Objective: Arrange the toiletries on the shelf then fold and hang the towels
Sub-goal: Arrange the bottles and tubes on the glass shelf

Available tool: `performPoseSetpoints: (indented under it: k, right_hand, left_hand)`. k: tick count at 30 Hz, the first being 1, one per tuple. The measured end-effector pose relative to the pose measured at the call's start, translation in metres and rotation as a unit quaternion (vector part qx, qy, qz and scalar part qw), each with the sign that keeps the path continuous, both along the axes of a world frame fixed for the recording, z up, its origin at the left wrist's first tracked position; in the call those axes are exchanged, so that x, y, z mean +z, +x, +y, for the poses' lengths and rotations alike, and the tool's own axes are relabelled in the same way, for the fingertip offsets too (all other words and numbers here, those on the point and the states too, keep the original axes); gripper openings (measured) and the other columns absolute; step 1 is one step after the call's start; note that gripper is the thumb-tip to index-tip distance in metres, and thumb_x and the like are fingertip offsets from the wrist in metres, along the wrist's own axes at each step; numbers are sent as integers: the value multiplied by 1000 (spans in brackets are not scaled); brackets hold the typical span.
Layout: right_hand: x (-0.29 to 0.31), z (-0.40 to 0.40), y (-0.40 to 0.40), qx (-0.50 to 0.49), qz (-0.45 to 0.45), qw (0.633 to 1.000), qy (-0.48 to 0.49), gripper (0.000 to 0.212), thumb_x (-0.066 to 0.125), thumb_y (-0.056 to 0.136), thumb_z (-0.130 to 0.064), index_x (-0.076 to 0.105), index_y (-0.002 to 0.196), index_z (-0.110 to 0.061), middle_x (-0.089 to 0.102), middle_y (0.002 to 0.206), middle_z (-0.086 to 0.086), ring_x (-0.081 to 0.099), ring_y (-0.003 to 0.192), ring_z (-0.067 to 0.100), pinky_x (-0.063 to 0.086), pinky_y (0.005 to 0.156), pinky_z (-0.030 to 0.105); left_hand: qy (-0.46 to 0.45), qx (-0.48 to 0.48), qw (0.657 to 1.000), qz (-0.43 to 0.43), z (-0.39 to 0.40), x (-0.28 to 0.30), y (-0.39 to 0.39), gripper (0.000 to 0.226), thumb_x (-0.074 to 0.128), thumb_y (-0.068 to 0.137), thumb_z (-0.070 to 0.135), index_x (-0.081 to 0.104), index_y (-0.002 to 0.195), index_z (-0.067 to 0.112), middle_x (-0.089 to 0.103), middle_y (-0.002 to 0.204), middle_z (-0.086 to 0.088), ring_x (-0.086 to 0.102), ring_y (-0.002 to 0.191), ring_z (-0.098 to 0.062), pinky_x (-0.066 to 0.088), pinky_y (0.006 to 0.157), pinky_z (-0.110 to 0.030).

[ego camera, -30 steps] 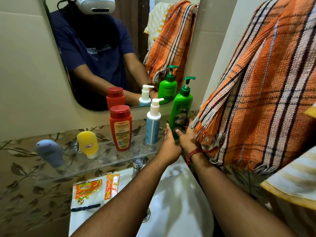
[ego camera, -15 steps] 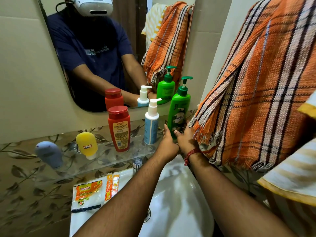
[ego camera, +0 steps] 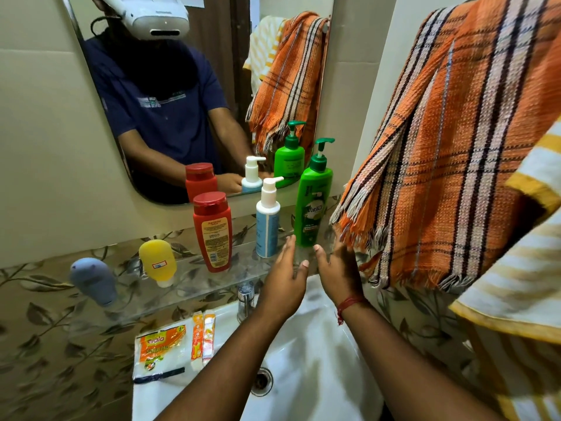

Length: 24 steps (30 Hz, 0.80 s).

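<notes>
The toiletries step looks nearly finished: the green bottle (ego camera: 312, 202) stands upright at the right end of the glass shelf (ego camera: 188, 278). Left of this bottle stand the white pump bottle (ego camera: 267, 220) and the red bottle (ego camera: 212, 235). Both the left hand (ego camera: 287, 281) and the right hand (ego camera: 338, 268) hover just before the green bottle, fingers straight and spread, holding nothing. The next move, I think, is to reach right for the orange towel (ego camera: 449, 165).

both hands open near green pump bottle (ego camera: 312, 202) on glass shelf (ego camera: 188, 281), left hand (ego camera: 285, 281), right hand (ego camera: 338, 268)
</notes>
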State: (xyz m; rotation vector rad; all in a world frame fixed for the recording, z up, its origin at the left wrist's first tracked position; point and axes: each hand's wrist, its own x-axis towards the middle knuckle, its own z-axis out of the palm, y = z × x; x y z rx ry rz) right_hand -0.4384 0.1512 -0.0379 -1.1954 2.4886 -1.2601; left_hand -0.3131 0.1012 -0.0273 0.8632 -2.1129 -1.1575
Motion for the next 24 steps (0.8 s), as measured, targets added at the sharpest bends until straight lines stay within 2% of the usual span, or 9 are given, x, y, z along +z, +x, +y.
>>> performPoseSetpoints:
  k: [3, 6, 8, 11, 13, 18, 21, 24]
  right_hand:
    - [-3, 17, 5, -23, 19, 998, 55, 61, 49, 99, -42, 33, 147, -7, 40, 151, 19, 47, 132, 38, 42, 103, 50]
    - [-15, 29, 10, -25, 144, 987, 59, 62, 55, 96, -41, 34, 147, -12, 35, 155, 13, 42, 138, 34, 48, 100, 47]
    - [-29, 36, 10, -29, 206, 974, 87, 70, 57, 94, -45, 30, 151, -15, 29, 160, 9, 35, 143, 31, 47, 102, 46]
    - [-44, 55, 15, -50, 232, 959, 154, 78, 46, 93, -57, 17, 157, -23, 10, 166, 3, 21, 150, 28, 30, 116, 50]
    - [-54, 68, 17, -62, 246, 949, 190, 78, 34, 94, -62, 7, 158, -28, -2, 167, 0, 8, 153, 25, 16, 122, 50]
    - [-69, 94, 26, -100, 241, 938, 227, 81, 5, 93, -73, 14, 158, -25, 5, 167, 1, 9, 153, 24, 7, 120, 48]
    - [-70, 108, 26, -93, 227, 940, 238, 83, 9, 89, -76, -1, 158, -31, -11, 166, -5, -3, 154, 22, -2, 120, 47]
    - [-67, 120, 22, -75, 217, 948, 222, 84, 14, 89, -76, -14, 155, -33, -19, 165, -7, -8, 153, 21, 2, 121, 50]
  left_hand:
    - [-67, -20, 997, -24, 3, -7, 16, 61, 46, 105, 32, 18, 160, 27, 19, 167, 6, 23, 152, -14, 30, 121, -40]
    - [-132, -41, 989, -61, 5, -12, 28, 62, 41, 105, 42, 14, 160, 31, 11, 168, 11, 15, 154, -11, 26, 123, -39]
    - [-182, -60, 977, -100, 8, -14, 32, 66, 36, 104, 52, 6, 160, 32, 1, 168, 11, -1, 155, -8, 15, 126, -39]
    - [-265, -62, 949, -162, 16, -18, 31, 72, 25, 102, 62, -7, 159, 33, -17, 167, 6, -23, 152, -13, -5, 126, -43]
    - [-302, -55, 933, -189, 23, -21, 29, 74, 14, 97, 68, -8, 159, 33, -21, 166, 2, -28, 151, -19, -11, 124, -49]
    - [-321, -50, 918, -227, 33, -41, 28, 77, 4, 93, 72, -5, 159, 33, -20, 167, -3, -27, 152, -26, -10, 123, -55]
    - [-313, -39, 920, -233, 45, -50, 29, 78, 4, 93, 71, -2, 160, 32, -16, 168, -4, -24, 152, -26, -7, 123, -55]
    - [-301, -28, 923, -237, 56, -51, 26, 80, 1, 91, 72, -1, 160, 33, -15, 168, -3, -25, 152, -25, -6, 123, -55]
